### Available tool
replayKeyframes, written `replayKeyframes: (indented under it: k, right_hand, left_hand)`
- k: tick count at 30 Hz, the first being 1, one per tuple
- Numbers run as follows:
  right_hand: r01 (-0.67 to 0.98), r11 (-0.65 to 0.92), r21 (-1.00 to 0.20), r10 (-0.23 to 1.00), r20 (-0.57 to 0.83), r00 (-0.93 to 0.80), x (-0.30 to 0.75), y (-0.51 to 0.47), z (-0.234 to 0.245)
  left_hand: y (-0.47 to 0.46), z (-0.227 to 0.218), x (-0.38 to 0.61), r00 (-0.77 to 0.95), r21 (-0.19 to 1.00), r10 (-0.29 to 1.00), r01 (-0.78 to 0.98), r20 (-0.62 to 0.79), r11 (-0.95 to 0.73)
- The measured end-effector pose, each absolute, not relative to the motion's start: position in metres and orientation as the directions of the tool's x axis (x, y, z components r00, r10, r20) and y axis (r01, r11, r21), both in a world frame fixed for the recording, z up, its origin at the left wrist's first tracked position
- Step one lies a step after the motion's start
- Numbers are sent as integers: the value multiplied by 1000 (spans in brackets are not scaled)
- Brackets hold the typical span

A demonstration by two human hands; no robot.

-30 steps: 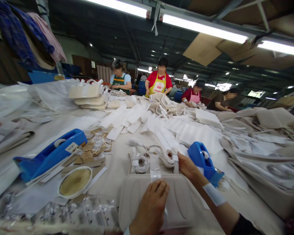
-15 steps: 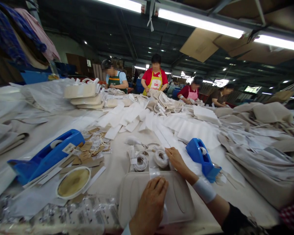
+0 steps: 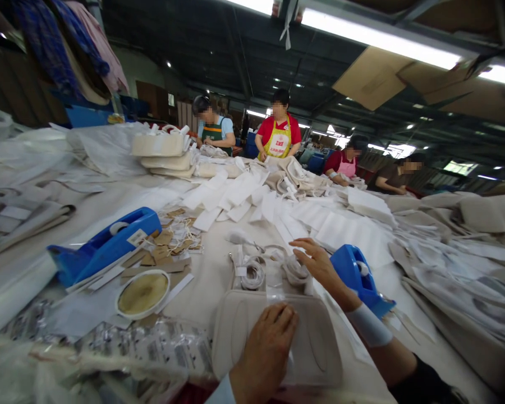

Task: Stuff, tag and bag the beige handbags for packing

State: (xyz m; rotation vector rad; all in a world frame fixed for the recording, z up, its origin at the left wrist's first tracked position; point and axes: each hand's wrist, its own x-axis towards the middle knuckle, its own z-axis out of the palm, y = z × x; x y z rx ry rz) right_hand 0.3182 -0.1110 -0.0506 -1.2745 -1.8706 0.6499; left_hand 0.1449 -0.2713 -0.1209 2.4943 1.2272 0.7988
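Note:
A beige padded bag (image 3: pixel 231 336) lies flat at the table's near edge, with a clear strip down its middle. My left hand (image 3: pixel 273 336) rests palm down on it, its fingers laid together over that strip. Beyond the bag's far edge sit two coiled pale straps: the left coil (image 3: pixel 252 272) shows a small white label, and the right coil (image 3: pixel 294 270) is partly behind my fingers. My right hand (image 3: pixel 315 261) is open beside the right coil, fingers extended and slightly apart; whether they touch it I cannot tell.
A blue tape dispenser (image 3: pixel 357 280) stands right of my right hand, another blue dispenser (image 3: pixel 105 244) at left. Near the latter are cardboard tags (image 3: pixel 164 252) and a round tub (image 3: pixel 143 294). White foam sheets (image 3: pixel 231 199) and beige bags (image 3: pixel 441 314) are piled around. Several co-workers stand across the table.
The view has swung a little left, so things appear further right. My right hand's fingers have lifted and spread near the right coil. My left hand stays on the bag.

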Motion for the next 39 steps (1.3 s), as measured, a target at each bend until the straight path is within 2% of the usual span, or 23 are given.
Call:
replayKeyframes:
  k: [3,7,14,21,27,31,34,39]
  right_hand:
    - [523,332,-785,939,224,-260,315,-112,-60]
    - [442,245,-863,962,161,-219,323,-111,-60]
    - [306,223,-926,975,210,-75,326,-111,-34]
    - [276,209,-938,976,218,3,321,-117,-27]
    - [331,210,-920,975,222,-3,322,-125,-32]
    - [474,202,-857,965,256,52,335,-118,-41]
    - [592,143,-793,956,267,126,350,-108,-54]
    - [660,59,-749,970,200,140,367,-107,-84]
  left_hand:
    - [-271,-120,144,499,447,788,650,360,-615]
    - [-272,-120,143,508,451,788,646,348,-616]
    - [-273,-118,143,506,456,784,638,360,-621]
    - [-270,-120,144,494,461,784,635,375,-620]
    - [-271,-117,144,494,459,782,633,380,-623]
    - [-272,-117,144,499,456,786,640,366,-619]
    - [-271,-120,143,505,446,783,644,363,-622]
    - [-269,-125,144,512,427,781,654,358,-624]
